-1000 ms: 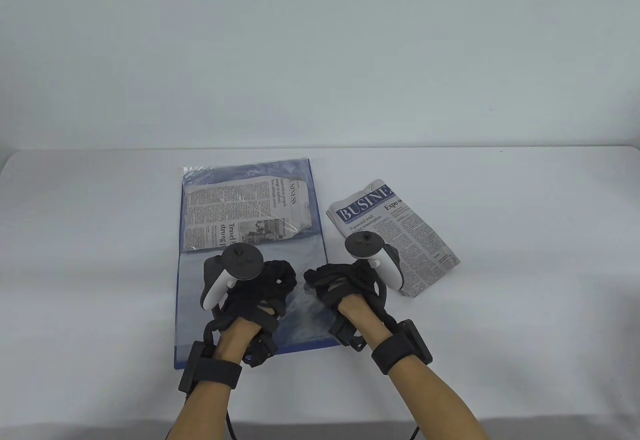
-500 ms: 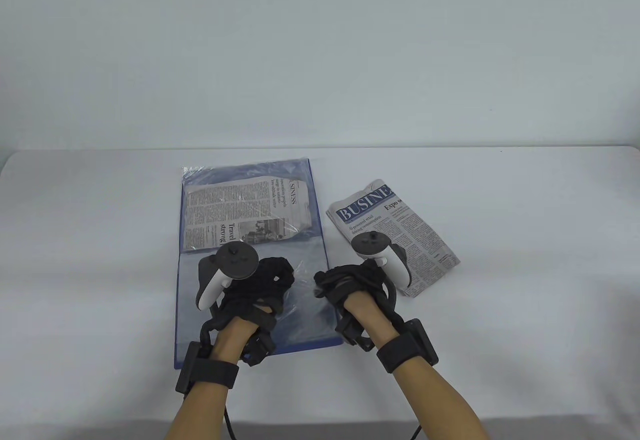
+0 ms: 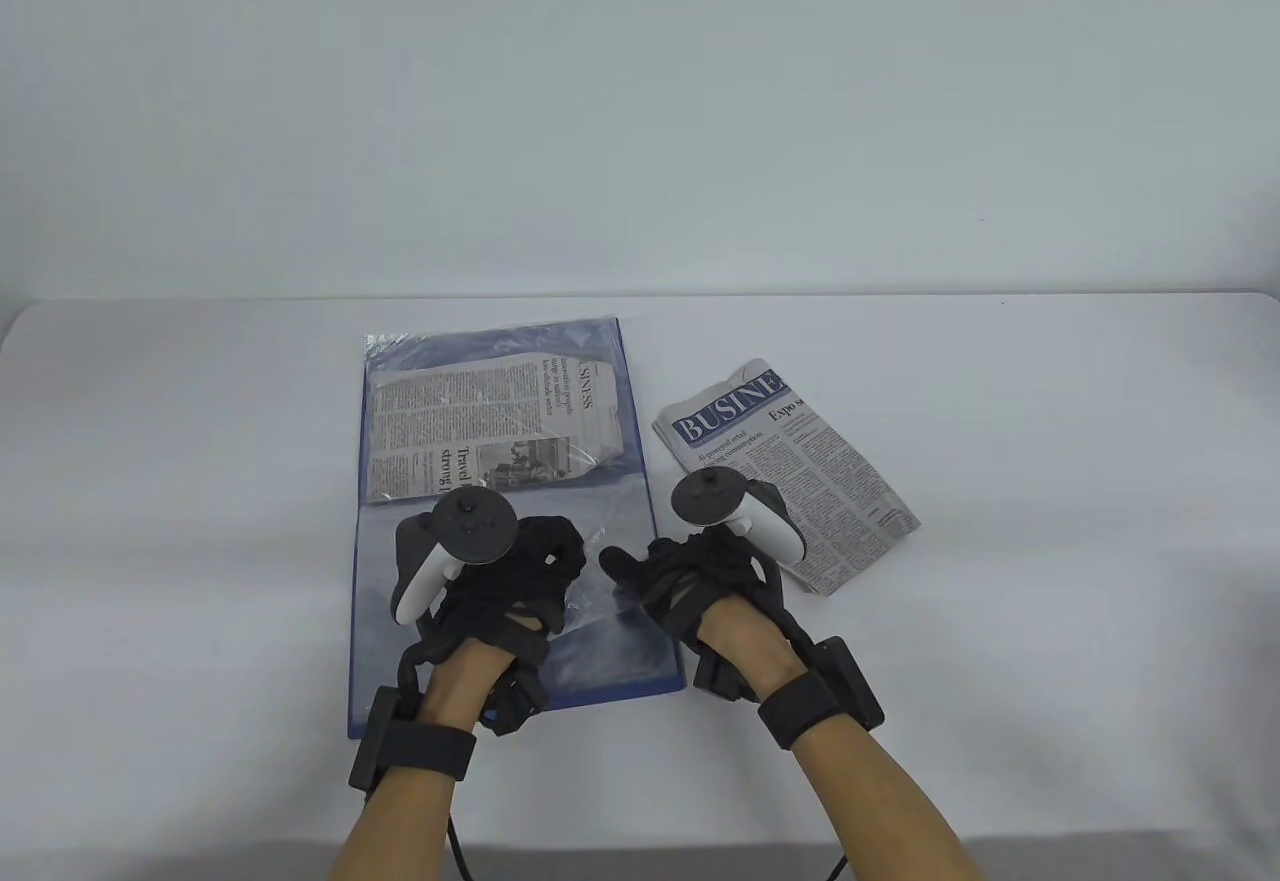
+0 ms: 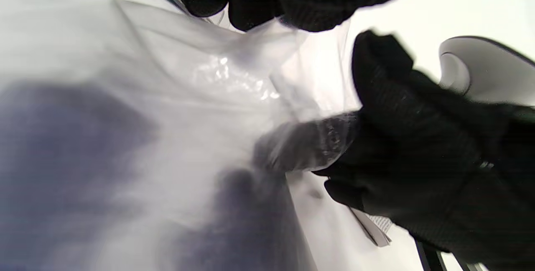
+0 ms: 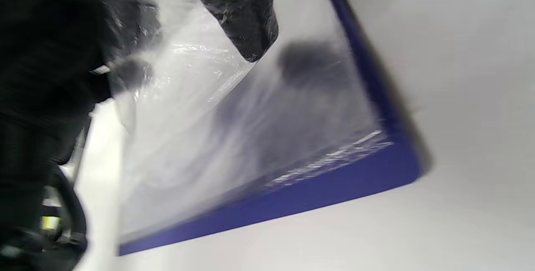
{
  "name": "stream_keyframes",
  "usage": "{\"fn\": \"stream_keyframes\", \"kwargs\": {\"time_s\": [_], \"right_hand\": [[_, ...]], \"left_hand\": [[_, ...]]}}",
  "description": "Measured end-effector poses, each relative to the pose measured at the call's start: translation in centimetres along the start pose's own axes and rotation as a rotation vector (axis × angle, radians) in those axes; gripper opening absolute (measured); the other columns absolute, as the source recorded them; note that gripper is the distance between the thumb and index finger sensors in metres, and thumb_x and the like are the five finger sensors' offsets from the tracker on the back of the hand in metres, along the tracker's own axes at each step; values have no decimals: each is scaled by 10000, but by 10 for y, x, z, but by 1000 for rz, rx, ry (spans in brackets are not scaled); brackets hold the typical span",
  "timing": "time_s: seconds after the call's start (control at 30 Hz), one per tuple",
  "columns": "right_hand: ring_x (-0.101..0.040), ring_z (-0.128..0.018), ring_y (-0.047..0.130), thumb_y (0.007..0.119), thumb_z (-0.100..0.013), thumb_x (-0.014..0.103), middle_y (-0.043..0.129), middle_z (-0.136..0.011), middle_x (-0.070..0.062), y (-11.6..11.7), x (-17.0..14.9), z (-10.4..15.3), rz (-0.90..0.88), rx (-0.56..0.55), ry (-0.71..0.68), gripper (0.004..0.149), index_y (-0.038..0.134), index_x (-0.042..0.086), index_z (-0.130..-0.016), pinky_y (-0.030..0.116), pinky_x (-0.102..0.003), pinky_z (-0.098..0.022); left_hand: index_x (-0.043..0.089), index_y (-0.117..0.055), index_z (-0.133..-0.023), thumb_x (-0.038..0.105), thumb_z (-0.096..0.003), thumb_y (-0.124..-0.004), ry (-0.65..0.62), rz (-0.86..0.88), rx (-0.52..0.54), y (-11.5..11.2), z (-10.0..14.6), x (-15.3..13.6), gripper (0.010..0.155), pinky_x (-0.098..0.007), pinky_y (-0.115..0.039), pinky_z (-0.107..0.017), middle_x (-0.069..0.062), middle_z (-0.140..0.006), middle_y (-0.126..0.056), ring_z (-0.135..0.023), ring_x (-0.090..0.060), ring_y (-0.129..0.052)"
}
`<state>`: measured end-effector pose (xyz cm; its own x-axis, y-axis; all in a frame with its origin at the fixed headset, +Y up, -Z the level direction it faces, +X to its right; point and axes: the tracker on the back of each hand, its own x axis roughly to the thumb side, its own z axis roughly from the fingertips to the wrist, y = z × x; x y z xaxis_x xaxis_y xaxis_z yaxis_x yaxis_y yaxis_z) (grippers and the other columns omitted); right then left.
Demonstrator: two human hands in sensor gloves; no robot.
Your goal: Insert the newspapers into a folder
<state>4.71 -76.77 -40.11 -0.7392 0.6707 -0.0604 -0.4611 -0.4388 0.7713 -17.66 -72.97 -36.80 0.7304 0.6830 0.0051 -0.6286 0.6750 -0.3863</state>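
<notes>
Your left hand (image 3: 500, 571) and right hand (image 3: 690, 571): both pinch the clear sleeve (image 4: 234, 91) of the blue folder (image 3: 640, 391). One newspaper (image 3: 490, 421) inside; another newspaper (image 3: 810, 461) beside it on the table (image 3: 1050, 521).

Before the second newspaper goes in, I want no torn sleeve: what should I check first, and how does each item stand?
1. Folder flat on table: ok.
2. First newspaper seated in upper pocket: ok.
3. Lower clear sleeve lifted open by left hand and right hand: ok.
4. Opening wide enough: cannot tell.
5. Loose newspaper in hand: not ok, it lies beside the folder.
</notes>
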Motion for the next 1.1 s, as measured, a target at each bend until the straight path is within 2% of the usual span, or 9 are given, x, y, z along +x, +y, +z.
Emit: {"fn": "stream_keyframes", "kwargs": {"time_s": [0.17,0.33,0.43,0.53,0.6,0.7,0.9,1.0,1.1], "right_hand": [[-580,-900,-39,561,-527,627,146,-1079,-273,-12,-1,8,-126,-3,-67,810,674,-5,-1020,62,-749,-540],[-569,-952,85,635,-595,523,145,-1077,-279,-70,-23,53,-231,-317,-67,742,447,-13,-1073,122,-759,-578],[-560,-957,95,678,-603,476,116,-1062,-271,-101,-74,78,-204,-487,181,655,479,-17,-985,129,-759,-583],[-567,-941,46,714,-604,406,60,-1048,-280,-117,-145,95,-208,-625,469,657,407,25,-1043,116,-759,-574],[-577,-916,-17,748,-597,415,-12,-1026,-288,-119,-174,99,-217,-655,534,820,223,24,-1091,96,-761,-562],[-556,-860,-110,805,-587,405,-88,-985,-270,-116,-203,96,-205,-635,515,871,182,15,-1055,43,-734,-519],[-552,-939,55,816,-579,283,108,-1054,-268,-121,-199,99,-112,-719,474,441,603,168,-948,136,-763,-567],[-549,-957,118,804,-575,253,171,-1066,-266,-120,-199,102,-94,-762,474,389,658,169,-925,176,-754,-591],[-561,-961,191,751,-590,233,200,-1064,-272,-123,-197,112,-249,-852,369,384,618,155,-942,194,-754,-594]], "left_hand": [[280,-581,-1018,403,-618,-661,-17,0,6,1,1,3,426,-587,-450,-886,5,-1193,-525,-1169,-344,-478],[283,-579,-1019,407,-621,-661,-13,10,-20,-1,-1,1,425,-590,-446,-886,7,-1195,-522,-1170,-344,-474],[282,-579,-1020,407,-621,-661,-10,8,-20,-1,-1,1,426,-590,-445,-886,12,-1195,-522,-1171,-343,-472],[285,-578,-1020,408,-621,-661,-10,8,-16,0,-1,1,426,-589,-446,-887,20,-1196,-520,-1171,-342,-473],[288,-574,-1021,408,-621,-660,-5,8,-16,0,-2,1,427,-585,-448,-889,16,-1196,-521,-1171,-338,-476],[289,-574,-1019,408,-620,-660,17,-16,-5,-3,-2,-1,425,-582,-460,-885,11,-1194,-525,-1165,-341,-494],[288,-577,-1018,410,-620,-661,33,-44,-9,-6,-3,-1,425,-580,-469,-882,15,-1191,-530,-1160,-344,-506],[288,-577,-1019,409,-620,-662,34,-45,-3,-5,-2,-2,426,-579,-470,-882,22,-1191,-531,-1159,-345,-510],[288,-577,-1020,409,-620,-661,34,-46,0,-5,-2,-3,426,-579,-469,-882,15,-1191,-532,-1160,-345,-508]]}}
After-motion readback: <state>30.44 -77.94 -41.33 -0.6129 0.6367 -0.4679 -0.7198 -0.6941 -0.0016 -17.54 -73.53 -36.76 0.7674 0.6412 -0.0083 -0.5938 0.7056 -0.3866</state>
